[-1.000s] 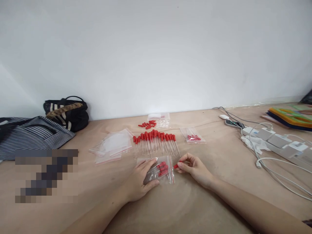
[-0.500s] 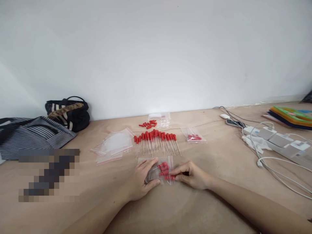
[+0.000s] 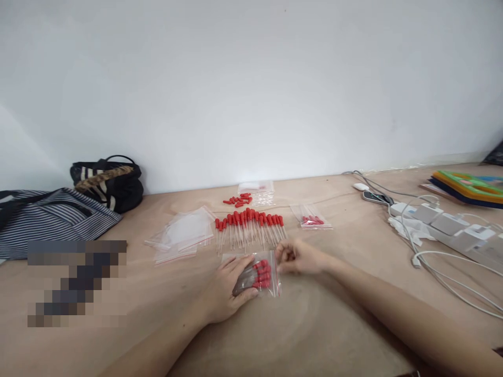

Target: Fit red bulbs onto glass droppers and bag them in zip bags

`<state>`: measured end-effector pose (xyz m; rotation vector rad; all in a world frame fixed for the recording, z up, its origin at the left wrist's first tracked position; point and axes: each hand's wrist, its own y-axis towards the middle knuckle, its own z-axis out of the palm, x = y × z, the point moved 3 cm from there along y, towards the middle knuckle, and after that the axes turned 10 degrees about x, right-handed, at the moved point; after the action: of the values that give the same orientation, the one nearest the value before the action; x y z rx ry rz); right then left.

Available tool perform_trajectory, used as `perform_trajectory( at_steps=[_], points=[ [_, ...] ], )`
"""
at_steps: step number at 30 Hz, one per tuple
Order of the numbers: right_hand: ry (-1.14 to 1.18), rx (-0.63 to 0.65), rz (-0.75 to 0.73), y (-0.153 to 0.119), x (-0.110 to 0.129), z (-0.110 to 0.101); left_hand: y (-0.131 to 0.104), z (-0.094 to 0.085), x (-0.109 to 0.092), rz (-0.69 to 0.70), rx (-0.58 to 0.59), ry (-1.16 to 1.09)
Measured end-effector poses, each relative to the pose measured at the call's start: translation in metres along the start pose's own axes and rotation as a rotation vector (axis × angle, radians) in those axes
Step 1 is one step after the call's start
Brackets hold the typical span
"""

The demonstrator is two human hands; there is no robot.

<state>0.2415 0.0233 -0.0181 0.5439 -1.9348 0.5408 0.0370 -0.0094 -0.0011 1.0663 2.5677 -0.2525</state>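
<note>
A clear zip-lock bag [image 3: 272, 283] with a red seal line lies flat in front of me. Inside it are several droppers with red rubber bulbs [image 3: 262, 274]; their clear stems run under my left hand. My left hand [image 3: 231, 285] rests on the bag's left side, fingers spread. At the bag's upper right edge, my right hand [image 3: 294, 256] has its fingers curled and thumb and fingertips pinched on the seal end. Just beyond lies a fanned row of glass droppers [image 3: 249, 228] with red bulbs pointing away from me.
Loose red bulbs [image 3: 238, 199] and more clear bags [image 3: 262, 196] lie near the wall. A stack of flat zip-lock bags [image 3: 186, 230] is to the left, a filled bag [image 3: 312, 219] to the right. Striped bag [image 3: 58, 220] far left; power strip [image 3: 451, 228] and white cables at right.
My right hand has moved from the bag's lower right, at the lowest red bulb, up to its upper right edge. The lowest dropper has slid left, inside the bag. My left hand stays put.
</note>
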Motion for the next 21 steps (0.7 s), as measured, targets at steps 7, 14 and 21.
perform_trajectory(
  at_steps=[7, 14, 21],
  points=[
    [-0.316, -0.581, 0.238, 0.046, -0.008, -0.071, 0.0, -0.002, -0.001, -0.033, 0.019, -0.015],
    [-0.301, -0.616, 0.298, 0.067, -0.016, -0.072, -0.003, -0.007, -0.006, -0.012, 0.053, -0.002],
    [-0.208, -0.665, 0.145, 0.028, -0.003, -0.073, -0.002, -0.006, -0.002, -0.012, 0.043, -0.003]
  ],
)
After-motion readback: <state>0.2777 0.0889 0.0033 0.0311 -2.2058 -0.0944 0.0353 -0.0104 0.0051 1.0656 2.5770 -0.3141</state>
